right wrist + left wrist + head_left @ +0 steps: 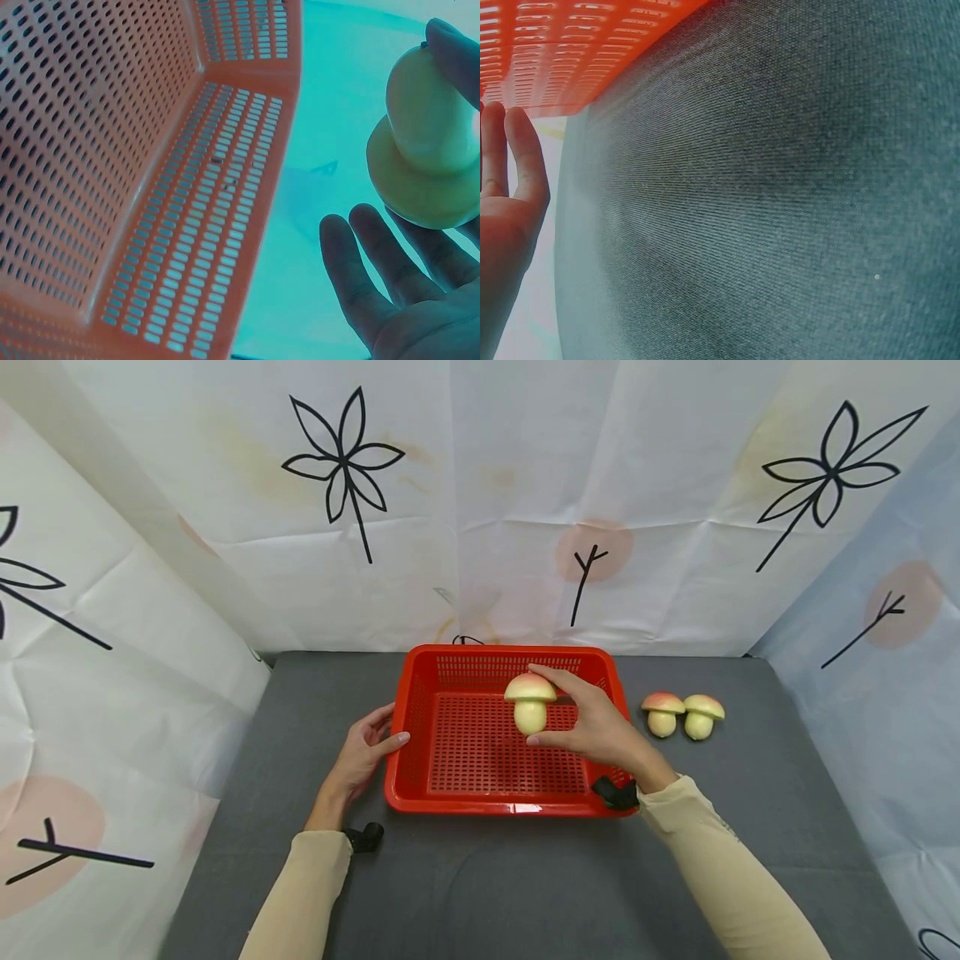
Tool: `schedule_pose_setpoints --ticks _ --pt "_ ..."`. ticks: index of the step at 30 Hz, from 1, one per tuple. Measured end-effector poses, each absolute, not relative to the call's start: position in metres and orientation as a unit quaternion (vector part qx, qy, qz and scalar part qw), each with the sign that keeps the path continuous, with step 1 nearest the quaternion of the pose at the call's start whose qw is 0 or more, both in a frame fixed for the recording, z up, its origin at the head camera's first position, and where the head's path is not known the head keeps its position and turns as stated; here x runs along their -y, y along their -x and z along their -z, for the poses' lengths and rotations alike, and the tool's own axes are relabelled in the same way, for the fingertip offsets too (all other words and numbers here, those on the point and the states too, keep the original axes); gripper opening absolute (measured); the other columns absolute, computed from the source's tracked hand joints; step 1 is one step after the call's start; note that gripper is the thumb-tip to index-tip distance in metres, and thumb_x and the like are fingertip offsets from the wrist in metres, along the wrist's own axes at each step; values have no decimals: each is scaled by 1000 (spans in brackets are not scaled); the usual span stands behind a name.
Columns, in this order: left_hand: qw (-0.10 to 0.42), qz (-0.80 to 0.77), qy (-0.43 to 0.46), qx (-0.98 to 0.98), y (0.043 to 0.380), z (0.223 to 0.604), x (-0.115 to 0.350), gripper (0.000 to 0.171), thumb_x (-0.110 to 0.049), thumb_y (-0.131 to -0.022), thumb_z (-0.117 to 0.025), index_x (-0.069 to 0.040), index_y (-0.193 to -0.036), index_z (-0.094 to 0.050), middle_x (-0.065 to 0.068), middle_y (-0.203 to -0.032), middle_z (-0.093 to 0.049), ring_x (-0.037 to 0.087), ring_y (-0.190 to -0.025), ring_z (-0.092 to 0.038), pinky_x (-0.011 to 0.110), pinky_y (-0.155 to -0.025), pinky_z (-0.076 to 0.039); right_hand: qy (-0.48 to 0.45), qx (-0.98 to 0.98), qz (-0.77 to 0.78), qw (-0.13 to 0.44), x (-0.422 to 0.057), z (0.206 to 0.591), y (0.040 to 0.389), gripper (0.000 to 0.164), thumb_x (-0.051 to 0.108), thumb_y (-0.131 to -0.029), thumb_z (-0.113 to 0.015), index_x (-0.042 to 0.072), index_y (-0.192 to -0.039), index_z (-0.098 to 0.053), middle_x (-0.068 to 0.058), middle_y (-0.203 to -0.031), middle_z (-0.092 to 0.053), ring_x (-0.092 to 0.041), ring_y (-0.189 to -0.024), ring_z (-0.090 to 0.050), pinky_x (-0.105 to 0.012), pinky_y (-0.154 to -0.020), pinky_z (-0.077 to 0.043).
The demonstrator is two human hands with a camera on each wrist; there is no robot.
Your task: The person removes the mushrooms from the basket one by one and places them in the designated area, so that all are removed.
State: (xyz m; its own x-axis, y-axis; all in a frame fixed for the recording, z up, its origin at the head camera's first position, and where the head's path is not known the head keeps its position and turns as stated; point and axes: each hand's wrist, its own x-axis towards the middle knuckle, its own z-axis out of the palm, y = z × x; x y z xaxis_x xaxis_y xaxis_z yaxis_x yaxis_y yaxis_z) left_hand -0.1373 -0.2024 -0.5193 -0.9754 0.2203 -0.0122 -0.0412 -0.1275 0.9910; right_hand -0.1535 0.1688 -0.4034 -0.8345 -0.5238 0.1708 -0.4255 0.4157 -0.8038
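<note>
My right hand (pixel 596 722) holds a toy mushroom (pixel 531 714) above the red basket (pixel 510 807), thumb at the stem's foot and fingertips at the cap. The mushroom has a yellow stem and a pinkish-yellow cap, and it is upright. In the right wrist view the same mushroom (pixel 431 112) appears stem up between thumb and fingers. My left hand (pixel 360 756) rests against the basket's left side, thumb tip at the rim. The left wrist view shows its fingers (pixel 526 146) fairly straight, reaching up to the slotted wall (pixel 570 60).
Two more toy mushrooms, one redder (pixel 662 714) and one yellower (pixel 702 717), stand side by side right of the basket. Grey cloth covers the table (pixel 510 893). White patterned curtains (pixel 487 468) hang behind and at both sides.
</note>
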Motion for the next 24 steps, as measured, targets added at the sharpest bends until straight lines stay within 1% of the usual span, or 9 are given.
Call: schedule_pose_setpoints --ticks 2,5,10,16,19,24 --pt "87 -747 -69 -655 137 519 202 65 4 -96 -65 2 -154 -36 27 -147 -45 22 -124 -56 36 -96 -55 277 -841 462 52 -174 402 152 94 18 -76 -92 15 -155 -42 -7 -148 -51 -28 -125 -54 -58 -100 -47" --pt "87 -746 -68 -657 137 519 202 65 4 -96 -65 2 -154 -36 27 -148 -45 22 -125 -56 35 -96 -55 270 -845 459 47 -182 401 151 94 18 -76 -92 16 -155 -42 -7 -150 -49 -28 -127 -53 -57 -100 -48" --pt "86 -746 -66 -657 136 519 202 65 4 -96 -65 2 -154 -36 27 -148 -45 21 -125 -55 33 -96 -55 259 -855 448 35 -195 399 149 94 17 -75 -92 15 -155 -42 -8 -143 -54 -29 -121 -58 -53 -97 -50" --pt "86 -746 -67 -657 137 520 202 65 3 -96 -65 2 -154 -37 27 -148 -45 21 -125 -56 33 -95 -55 249 -864 436 27 -210 397 146 95 20 -76 -92 19 -156 -41 -6 -148 -51 -26 -123 -55 -52 -99 -47" --pt "85 -745 -67 -658 136 519 202 64 3 -96 -65 2 -154 -37 26 -147 -46 20 -124 -56 32 -95 -55 241 -865 439 29 -217 396 145 95 22 -77 -91 19 -157 -40 -6 -149 -49 -28 -121 -56 -55 -100 -45" --pt "85 -744 -68 -659 136 519 202 65 3 -96 -66 2 -154 -37 26 -146 -46 19 -123 -56 31 -94 -55 224 -871 435 32 -228 395 142 96 20 -79 -90 18 -158 -37 -11 -147 -50 -37 -121 -56 -62 -101 -43"
